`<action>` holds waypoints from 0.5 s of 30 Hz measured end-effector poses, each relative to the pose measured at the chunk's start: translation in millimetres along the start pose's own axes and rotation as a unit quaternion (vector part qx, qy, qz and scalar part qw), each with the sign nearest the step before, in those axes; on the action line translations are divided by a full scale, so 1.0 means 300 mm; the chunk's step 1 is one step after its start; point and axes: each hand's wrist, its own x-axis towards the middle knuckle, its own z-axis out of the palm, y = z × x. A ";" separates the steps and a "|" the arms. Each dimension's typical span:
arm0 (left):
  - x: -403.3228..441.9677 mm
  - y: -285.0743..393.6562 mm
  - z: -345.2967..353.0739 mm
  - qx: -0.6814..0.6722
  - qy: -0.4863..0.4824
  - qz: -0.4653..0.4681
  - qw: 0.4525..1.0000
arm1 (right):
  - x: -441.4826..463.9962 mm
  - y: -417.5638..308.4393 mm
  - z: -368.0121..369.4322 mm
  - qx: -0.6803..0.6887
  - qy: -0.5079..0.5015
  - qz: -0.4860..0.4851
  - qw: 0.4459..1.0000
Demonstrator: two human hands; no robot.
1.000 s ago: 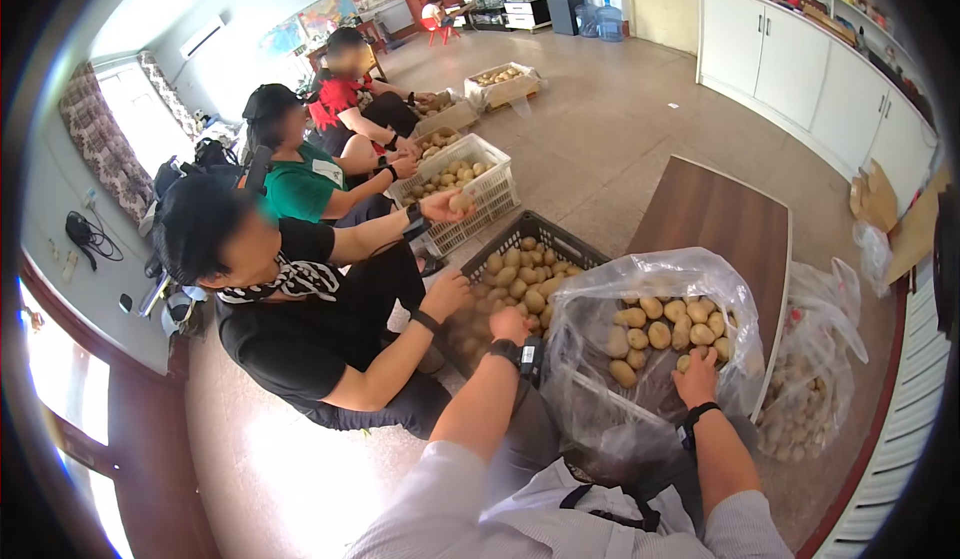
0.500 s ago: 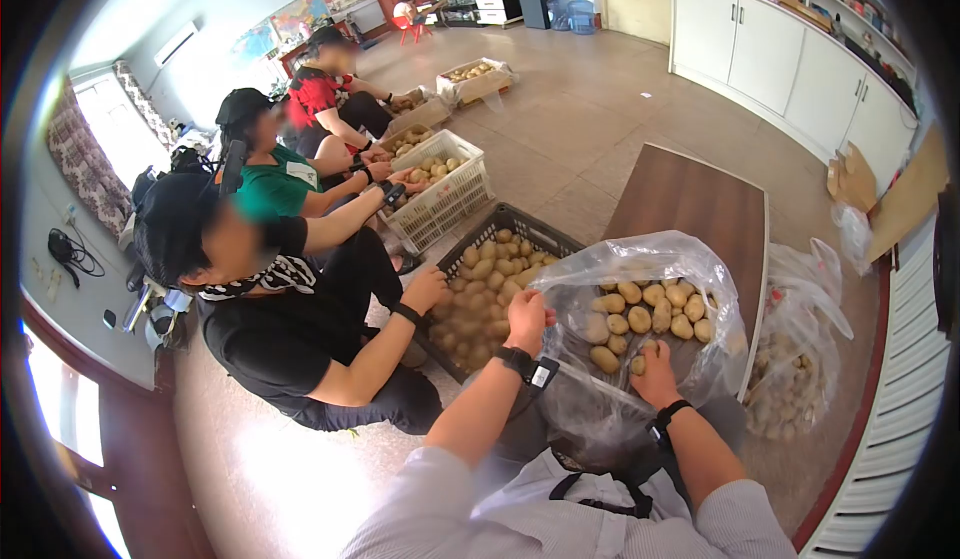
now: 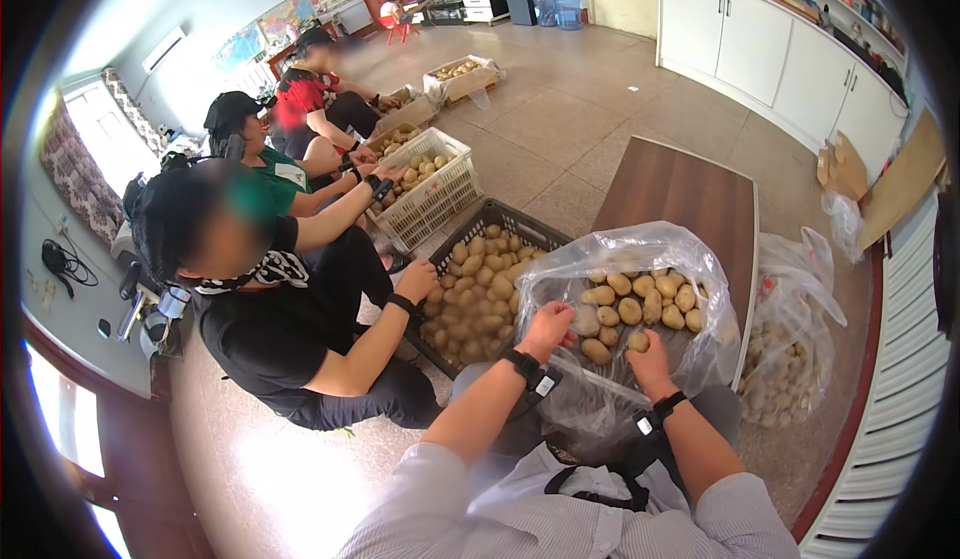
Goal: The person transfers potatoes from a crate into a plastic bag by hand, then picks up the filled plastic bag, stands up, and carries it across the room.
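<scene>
A clear plastic bag (image 3: 700, 249) lies open in front of me with several potatoes (image 3: 629, 310) inside. My right hand (image 3: 650, 359) is closed on a potato (image 3: 638, 341) at the bag's near side. My left hand (image 3: 550, 327) is over the bag's left edge, its fingers curled together; whether anything is between them is too small to make out. Left of the bag stands a black crate (image 3: 540, 231) full of potatoes.
Close on my left a person in black (image 3: 270, 329) reaches to the black crate. Two more people sit beyond, by a white crate (image 3: 440, 204) and boxes. Behind the bag is a brown board (image 3: 670, 179); another potato bag (image 3: 790, 369) lies right.
My left hand has moved right from over the black crate to the bag's edge. My right hand has lifted a potato and turned it. The co-worker's far hand has gone back toward the white crate.
</scene>
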 end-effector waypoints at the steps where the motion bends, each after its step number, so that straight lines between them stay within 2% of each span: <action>1: -0.005 0.001 0.004 0.000 -0.006 -0.008 1.000 | -0.002 -0.036 -0.009 0.124 -0.062 0.071 0.988; 2: -0.008 0.003 0.007 0.000 -0.005 -0.008 1.000 | -0.004 -0.073 -0.017 0.245 -0.122 0.141 0.952; 3: -0.015 0.007 0.011 0.017 -0.023 -0.017 0.999 | -0.004 -0.104 -0.026 0.245 -0.122 0.141 0.951; 5: -0.020 0.009 0.015 0.035 -0.041 -0.026 0.998 | -0.008 -0.162 -0.040 0.311 -0.212 0.143 0.915; 8: -0.035 0.020 0.023 0.053 -0.082 -0.057 0.994 | -0.024 -0.251 -0.042 0.350 -0.241 0.131 0.896; 11: -0.067 0.053 0.032 0.019 -0.121 -0.074 0.990 | -0.014 -0.286 -0.028 0.341 -0.281 0.084 0.893; 13: -0.051 0.042 0.026 -0.046 -0.220 -0.095 0.970 | 0.000 -0.285 -0.003 0.310 -0.271 0.065 0.909; 15: -0.041 0.031 0.019 -0.058 -0.222 -0.097 0.968 | 0.006 -0.287 0.012 0.278 -0.261 0.046 0.923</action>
